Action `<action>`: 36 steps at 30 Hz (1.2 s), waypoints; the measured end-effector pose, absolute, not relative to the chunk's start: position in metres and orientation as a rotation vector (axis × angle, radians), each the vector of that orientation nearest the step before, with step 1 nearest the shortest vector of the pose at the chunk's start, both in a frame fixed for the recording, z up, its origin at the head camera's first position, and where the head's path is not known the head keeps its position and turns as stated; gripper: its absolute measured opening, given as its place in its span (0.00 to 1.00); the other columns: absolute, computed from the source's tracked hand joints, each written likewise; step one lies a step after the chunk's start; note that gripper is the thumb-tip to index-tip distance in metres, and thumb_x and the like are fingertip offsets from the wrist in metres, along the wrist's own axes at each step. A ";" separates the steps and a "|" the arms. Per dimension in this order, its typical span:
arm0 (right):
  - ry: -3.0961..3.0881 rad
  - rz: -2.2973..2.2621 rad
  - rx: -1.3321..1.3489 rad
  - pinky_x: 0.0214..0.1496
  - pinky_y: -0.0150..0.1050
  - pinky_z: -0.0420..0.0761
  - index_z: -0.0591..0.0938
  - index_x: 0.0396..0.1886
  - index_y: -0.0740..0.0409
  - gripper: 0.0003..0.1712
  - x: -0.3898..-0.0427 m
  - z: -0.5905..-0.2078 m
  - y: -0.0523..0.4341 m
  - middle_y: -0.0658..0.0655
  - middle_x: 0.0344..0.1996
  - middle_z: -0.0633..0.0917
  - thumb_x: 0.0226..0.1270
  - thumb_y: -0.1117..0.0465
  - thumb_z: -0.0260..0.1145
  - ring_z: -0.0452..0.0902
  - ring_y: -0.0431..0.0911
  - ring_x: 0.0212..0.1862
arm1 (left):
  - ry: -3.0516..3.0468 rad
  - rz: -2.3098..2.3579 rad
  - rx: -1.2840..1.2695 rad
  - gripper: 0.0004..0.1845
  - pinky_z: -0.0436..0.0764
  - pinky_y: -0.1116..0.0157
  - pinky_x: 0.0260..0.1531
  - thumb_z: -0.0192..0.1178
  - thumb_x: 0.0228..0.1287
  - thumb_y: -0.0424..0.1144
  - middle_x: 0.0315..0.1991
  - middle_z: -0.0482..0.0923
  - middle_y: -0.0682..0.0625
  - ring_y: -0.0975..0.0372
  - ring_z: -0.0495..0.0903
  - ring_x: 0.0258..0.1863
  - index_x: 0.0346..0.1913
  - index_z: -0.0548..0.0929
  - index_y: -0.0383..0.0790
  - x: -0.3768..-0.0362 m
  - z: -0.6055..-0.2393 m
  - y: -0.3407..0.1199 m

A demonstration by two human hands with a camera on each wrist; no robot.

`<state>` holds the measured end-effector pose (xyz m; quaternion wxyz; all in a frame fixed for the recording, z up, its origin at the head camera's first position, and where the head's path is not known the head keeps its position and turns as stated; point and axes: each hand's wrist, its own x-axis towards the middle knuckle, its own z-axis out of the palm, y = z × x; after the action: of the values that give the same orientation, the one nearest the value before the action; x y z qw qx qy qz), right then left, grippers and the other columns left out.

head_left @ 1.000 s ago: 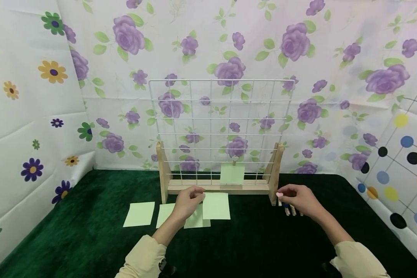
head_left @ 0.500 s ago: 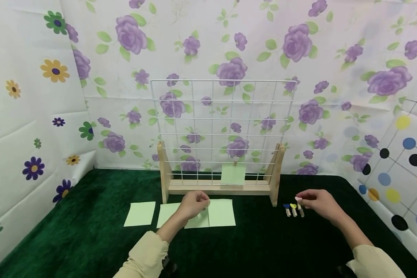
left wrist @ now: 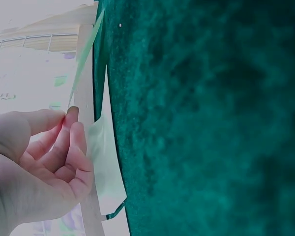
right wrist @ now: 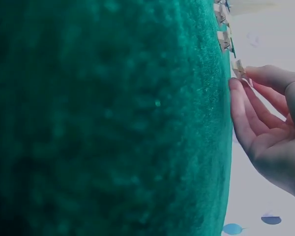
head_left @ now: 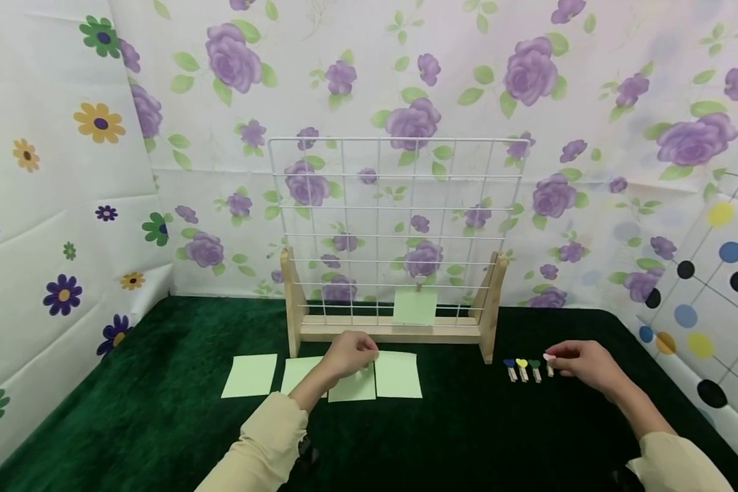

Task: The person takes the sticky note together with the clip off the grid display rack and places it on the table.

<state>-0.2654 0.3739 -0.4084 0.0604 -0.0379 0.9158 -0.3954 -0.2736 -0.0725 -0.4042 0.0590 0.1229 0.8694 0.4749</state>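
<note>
Fingertips of your left hand [head_left: 348, 357] pinch the edge of a pale green square paper note [head_left: 352, 387] lying on the dark green felt table [head_left: 160, 383], among three others in front of the white wire grid on wooden feet [head_left: 393, 225]. Your right hand [head_left: 584, 365] pinches the pink-headed small wooden clothespin [head_left: 550, 365] at the right end of a row of clothespins [head_left: 523, 370].

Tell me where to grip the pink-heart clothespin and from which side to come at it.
Pinch the pink-heart clothespin across its wooden legs, from above and from the right. It lies flat at the row's right end, with the green-heart clothespin close on its left and the right hand already there.
</note>
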 end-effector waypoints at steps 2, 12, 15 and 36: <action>2.744 -1.192 -0.106 0.40 0.39 0.81 0.79 0.52 0.72 0.20 -0.266 -0.410 0.376 0.62 0.45 0.81 0.69 0.59 0.63 0.79 0.48 0.42 | 2.636 1.429 0.402 0.04 0.74 0.65 0.25 0.60 0.65 0.31 0.28 0.79 0.48 0.61 0.77 0.26 0.34 0.83 0.33 -0.275 -0.404 -0.071; 2.730 -1.150 -0.119 0.40 0.40 0.80 0.79 0.52 0.70 0.19 -0.267 -0.412 0.375 0.63 0.47 0.81 0.69 0.60 0.63 0.78 0.48 0.41 | 2.663 1.416 0.444 0.06 0.72 0.67 0.23 0.60 0.64 0.31 0.25 0.79 0.47 0.62 0.74 0.23 0.33 0.84 0.32 -0.275 -0.406 -0.068; 2.730 -1.146 -0.118 0.40 0.41 0.80 0.79 0.53 0.71 0.19 -0.268 -0.411 0.375 0.63 0.47 0.81 0.70 0.60 0.62 0.77 0.48 0.42 | 2.667 1.422 0.435 0.05 0.72 0.67 0.22 0.60 0.64 0.31 0.26 0.79 0.46 0.62 0.75 0.23 0.34 0.84 0.31 -0.275 -0.407 -0.067; 2.742 -1.163 -0.144 0.40 0.40 0.80 0.76 0.55 0.73 0.22 -0.266 -0.410 0.374 0.64 0.47 0.80 0.71 0.59 0.61 0.78 0.50 0.44 | 2.707 1.311 0.426 0.07 0.76 0.65 0.24 0.60 0.65 0.31 0.30 0.81 0.48 0.59 0.81 0.25 0.39 0.85 0.30 -0.271 -0.402 -0.070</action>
<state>-0.2662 0.3742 -0.4098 0.0799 -0.0481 0.9166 -0.3887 -0.2712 -0.0698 -0.4025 0.0521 0.1402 0.8899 0.4309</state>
